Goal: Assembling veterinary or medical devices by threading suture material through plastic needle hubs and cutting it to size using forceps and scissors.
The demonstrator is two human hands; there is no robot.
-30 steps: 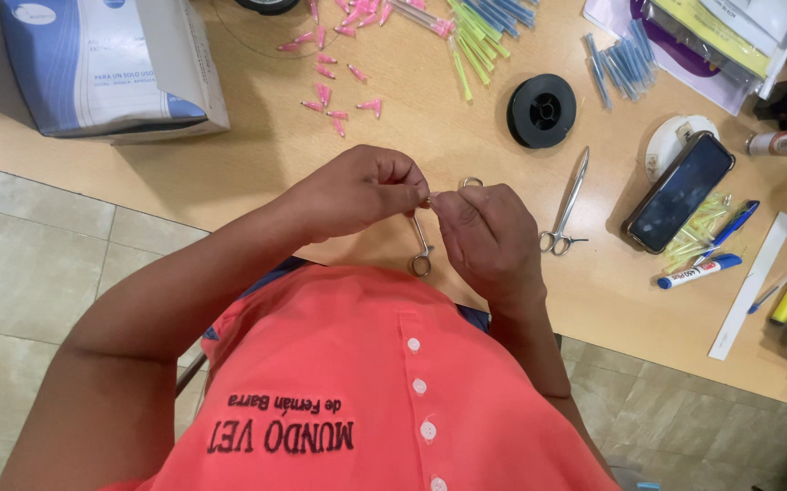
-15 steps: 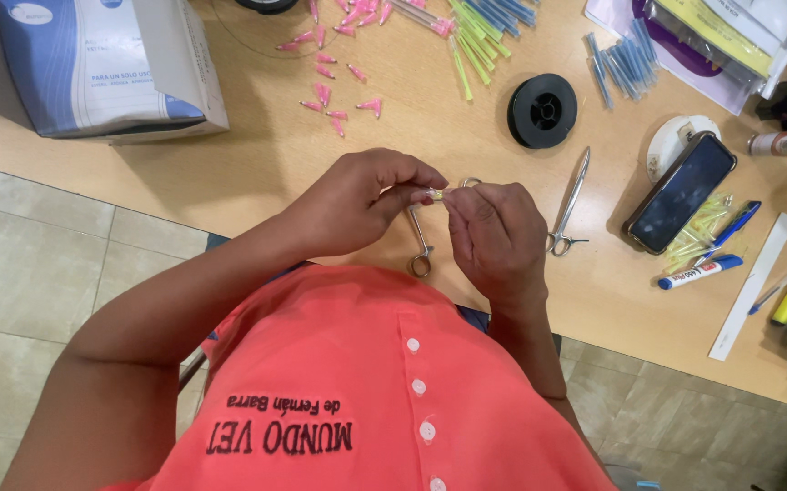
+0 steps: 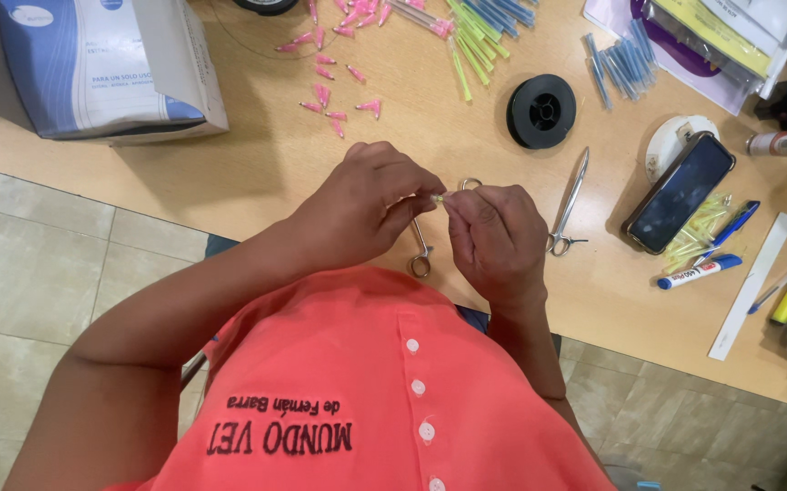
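Together above the counter [image 3: 257, 173], both hands pinch one small yellow-green tip [image 3: 438, 197]: left hand [image 3: 366, 214] and right hand [image 3: 495, 238] meet fingertip to fingertip. Metal forceps [image 3: 421, 255] hang beneath them.

A single head-worn camera looked steeply down the person's own chest, close over both hands at mid-frame. The wooden table [image 3: 257, 173] filled the upper half and ran diagonally toward the lower right, while tiled floor [image 3: 30, 273] showed along the left edge.
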